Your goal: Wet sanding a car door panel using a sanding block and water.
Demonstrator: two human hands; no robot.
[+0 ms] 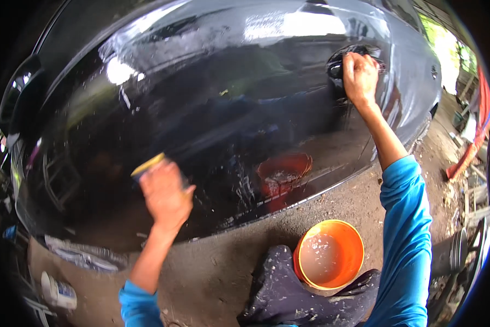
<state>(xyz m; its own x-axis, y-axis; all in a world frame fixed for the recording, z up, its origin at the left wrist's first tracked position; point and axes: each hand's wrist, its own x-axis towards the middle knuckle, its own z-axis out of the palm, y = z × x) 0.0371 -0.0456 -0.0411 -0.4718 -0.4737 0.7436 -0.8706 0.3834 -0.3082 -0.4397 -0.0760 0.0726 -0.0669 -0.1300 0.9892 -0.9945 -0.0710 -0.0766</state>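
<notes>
Yellow-edged pad (148, 164) against black car door (217, 136), left of orange bucket (352, 248); long edge slants up rightward. Left hand (166, 196) nearest, fingers clamped on pad. Right hand (361, 77) clenched round door handle (336, 70), beyond bucket.

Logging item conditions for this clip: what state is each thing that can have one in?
Yellow-edged pad: under the left hand, against the car door; motion-blurred
Car door: seemingly shut, glossy, pale-streaked
Door handle: gripped by the right hand
Orange bucket: upright, partly filled
Liquid: cloudy, flecked with bubbles
Blue sleeves: pushed up
Dark trousers: pale-spattered
White tub: upright or tipped, unclear
</notes>
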